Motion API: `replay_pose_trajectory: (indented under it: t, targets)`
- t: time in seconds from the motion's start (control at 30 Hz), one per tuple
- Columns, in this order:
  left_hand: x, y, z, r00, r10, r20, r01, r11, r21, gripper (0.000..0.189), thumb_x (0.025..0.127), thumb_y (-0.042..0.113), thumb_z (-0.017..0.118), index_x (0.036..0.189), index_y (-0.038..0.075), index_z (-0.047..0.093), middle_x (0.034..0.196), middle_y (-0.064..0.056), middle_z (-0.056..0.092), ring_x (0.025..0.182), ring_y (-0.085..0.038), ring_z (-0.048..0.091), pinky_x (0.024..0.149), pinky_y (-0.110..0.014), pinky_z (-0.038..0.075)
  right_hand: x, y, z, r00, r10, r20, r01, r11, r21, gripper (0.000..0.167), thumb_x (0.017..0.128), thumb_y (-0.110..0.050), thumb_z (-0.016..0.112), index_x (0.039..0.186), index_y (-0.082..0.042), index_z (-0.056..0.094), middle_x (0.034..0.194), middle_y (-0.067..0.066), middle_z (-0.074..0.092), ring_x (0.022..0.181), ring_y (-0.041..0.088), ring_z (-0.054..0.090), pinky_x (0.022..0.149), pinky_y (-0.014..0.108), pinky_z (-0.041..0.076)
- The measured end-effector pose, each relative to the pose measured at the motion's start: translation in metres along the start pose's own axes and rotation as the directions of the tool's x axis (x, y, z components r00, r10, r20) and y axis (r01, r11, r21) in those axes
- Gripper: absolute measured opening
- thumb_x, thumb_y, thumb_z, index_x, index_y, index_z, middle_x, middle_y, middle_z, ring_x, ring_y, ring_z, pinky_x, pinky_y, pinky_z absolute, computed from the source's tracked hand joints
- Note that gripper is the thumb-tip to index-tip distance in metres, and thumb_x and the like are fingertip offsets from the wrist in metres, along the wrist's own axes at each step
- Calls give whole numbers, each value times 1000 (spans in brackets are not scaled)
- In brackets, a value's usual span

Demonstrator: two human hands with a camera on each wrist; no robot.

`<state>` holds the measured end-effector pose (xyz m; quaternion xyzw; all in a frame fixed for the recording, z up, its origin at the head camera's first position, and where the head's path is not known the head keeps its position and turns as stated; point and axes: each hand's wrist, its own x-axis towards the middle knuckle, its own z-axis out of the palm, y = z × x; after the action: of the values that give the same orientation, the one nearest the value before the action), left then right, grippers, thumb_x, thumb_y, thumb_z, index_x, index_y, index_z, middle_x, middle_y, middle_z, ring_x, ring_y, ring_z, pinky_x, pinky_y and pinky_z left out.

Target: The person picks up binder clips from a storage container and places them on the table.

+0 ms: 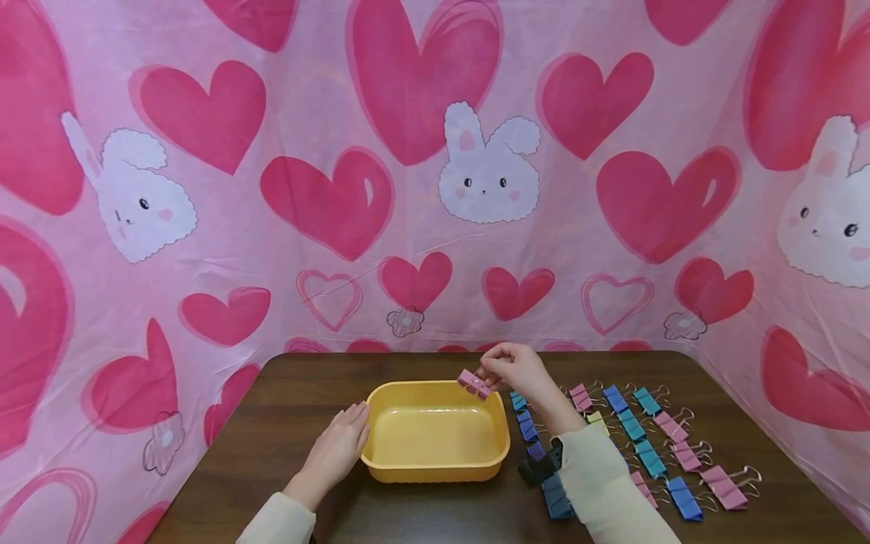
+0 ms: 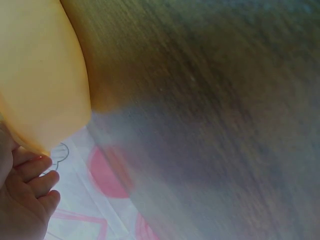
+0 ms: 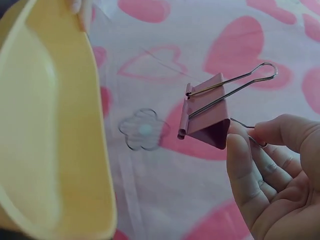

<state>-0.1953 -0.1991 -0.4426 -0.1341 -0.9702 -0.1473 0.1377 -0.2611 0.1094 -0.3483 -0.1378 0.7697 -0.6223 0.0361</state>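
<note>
A yellow plastic tray (image 1: 435, 474), with a bare bottom, sits on the wooden table. At its left end my left hand (image 1: 337, 446) rests against the rim, fingers extended; the left wrist view shows those fingertips (image 2: 41, 182) at the tray's edge. My right hand (image 1: 519, 370) pinches a pink binder clip (image 1: 473, 384) by one wire handle, between thumb and fingers. This clip hangs above the tray's far right corner, apart from it. In the right wrist view the clip (image 3: 207, 112) has its other wire handle sticking out freely.
Right of the tray lie several binder clips in rough rows: pink (image 1: 723, 487), blue (image 1: 684, 499), teal (image 1: 650, 459) and a yellow one (image 1: 598, 421). My right forearm hides some of them. A pink heart-and-rabbit cloth (image 1: 421, 242) hangs behind the table (image 1: 272, 423).
</note>
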Motion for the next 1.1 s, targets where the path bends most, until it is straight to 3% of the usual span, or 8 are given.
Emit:
replay_pose_trajectory:
  t: [0.37,0.8,0.9,1.1]
  targets:
    - [-1,1,0,1000,27,-6,-27,999,17,39,89,13,58,121,-8,55,125,-22,52,118,-36,46,102,-47,32,-15,-4,-54,996,-5,-88,7,999,31,25,90,-9,58,101,13,52,83,17,66,62,19,63,62,33,56]
    - [-1,-4,4,997,60,-44,-59,998,28,37,89,12,58,120,-9,56,124,-22,53,117,-36,47,101,-46,32,-43,-5,-115,979,-51,-198,51,999,-7,29,92,-13,57,101,15,51,78,2,68,62,13,63,60,28,55]
    - [-1,-5,4,997,65,-47,-63,998,30,37,89,11,58,120,-9,56,125,-22,53,117,-36,47,101,-46,32,-50,-3,-130,973,-66,-222,67,998,-5,27,92,-14,58,98,12,53,76,-1,67,62,12,63,59,27,55]
    - [-2,-4,4,997,65,-48,-65,998,21,37,89,11,58,120,-9,56,125,-22,53,118,-36,47,102,-47,32,-65,7,-163,957,-61,-283,87,993,81,12,90,-17,61,88,-5,62,74,-3,66,61,11,62,57,26,55]
